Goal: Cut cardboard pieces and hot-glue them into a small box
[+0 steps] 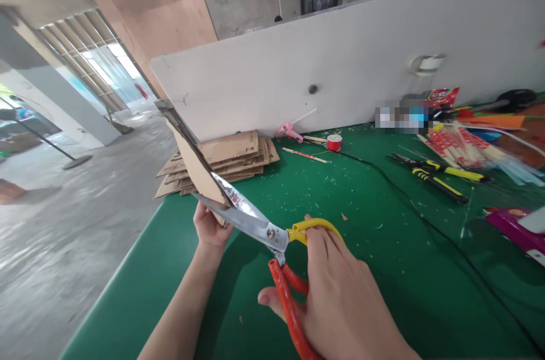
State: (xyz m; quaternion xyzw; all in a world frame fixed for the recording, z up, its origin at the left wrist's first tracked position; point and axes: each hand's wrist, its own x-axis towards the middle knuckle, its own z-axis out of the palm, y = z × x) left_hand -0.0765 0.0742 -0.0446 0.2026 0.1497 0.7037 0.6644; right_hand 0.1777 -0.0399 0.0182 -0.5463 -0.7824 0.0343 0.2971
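Observation:
My left hand [213, 229] grips the lower end of a long strip of cardboard [198, 170], which stands tilted up and away above the table's left part. In my right hand [336, 275] is a large pair of scissors [255, 224] with one yellow and one red handle. Its blades are spread apart, with the cardboard between them just above my left fingers. My right fingers go round the yellow handle, and the thumb lies by the red one. Part of the left fingers is hidden behind the cardboard and blade.
Flattened cardboard [230, 150] lies stacked at the table's back left. Behind it are a pink glue gun [290, 132] and a red spool [334, 143]. Yellow-black pliers [438, 172], a black cable [409, 195] and bagged sticks [464, 144] lie rightward. A white partition [255, 82] borders the green table [140, 286].

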